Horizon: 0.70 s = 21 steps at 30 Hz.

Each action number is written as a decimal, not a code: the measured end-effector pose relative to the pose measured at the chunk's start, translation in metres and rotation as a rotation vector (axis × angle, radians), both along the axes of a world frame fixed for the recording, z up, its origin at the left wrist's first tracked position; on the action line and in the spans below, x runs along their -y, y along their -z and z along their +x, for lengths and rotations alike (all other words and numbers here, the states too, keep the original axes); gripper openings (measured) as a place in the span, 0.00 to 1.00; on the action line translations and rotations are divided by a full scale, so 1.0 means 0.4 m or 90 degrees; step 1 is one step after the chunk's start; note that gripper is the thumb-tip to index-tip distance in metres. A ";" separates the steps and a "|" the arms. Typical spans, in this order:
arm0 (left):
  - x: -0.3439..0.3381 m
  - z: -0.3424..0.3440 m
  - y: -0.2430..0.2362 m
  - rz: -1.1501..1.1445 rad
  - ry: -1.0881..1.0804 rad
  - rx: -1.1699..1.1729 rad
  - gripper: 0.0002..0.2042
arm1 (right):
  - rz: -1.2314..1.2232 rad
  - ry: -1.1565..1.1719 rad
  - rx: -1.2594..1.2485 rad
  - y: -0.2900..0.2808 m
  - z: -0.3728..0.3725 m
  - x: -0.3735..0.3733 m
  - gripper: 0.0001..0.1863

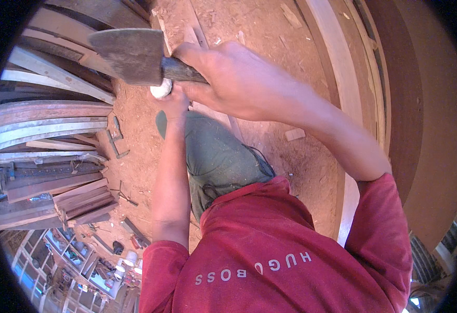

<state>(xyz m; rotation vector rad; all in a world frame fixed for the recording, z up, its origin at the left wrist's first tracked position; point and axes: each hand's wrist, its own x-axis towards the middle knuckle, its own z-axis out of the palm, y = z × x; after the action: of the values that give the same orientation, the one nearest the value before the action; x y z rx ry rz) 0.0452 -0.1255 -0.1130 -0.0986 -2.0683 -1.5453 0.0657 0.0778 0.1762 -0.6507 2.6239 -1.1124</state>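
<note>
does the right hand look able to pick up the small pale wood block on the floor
Probably not right now: the right hand is closed around the dark handle of a broad-bladed tool. The pale wood block lies uncovered in this view.

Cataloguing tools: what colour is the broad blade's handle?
The handle is dark grey, nearly black (head view).

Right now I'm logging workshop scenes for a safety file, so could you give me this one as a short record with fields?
Right grip: closed on the dark handle of a broad-bladed tool
Left grip: beside a white rounded thing; whether it holds it is unclear
Clothing: red shirt, green legwear
Floor: reddish-brown, strewn with wood chips
Left side: stacked boards
Right side: long pale plank
</note>
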 end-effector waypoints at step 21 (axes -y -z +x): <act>-0.053 0.003 -0.131 0.152 -0.008 0.107 0.15 | -0.176 0.021 -0.162 -0.130 0.002 0.015 0.19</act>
<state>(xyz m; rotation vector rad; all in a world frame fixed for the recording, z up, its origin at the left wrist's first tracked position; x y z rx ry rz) 0.0465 -0.1042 -0.0605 0.1380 -1.9845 -1.8344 0.0664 0.0716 0.2282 -0.8581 2.7189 -1.5102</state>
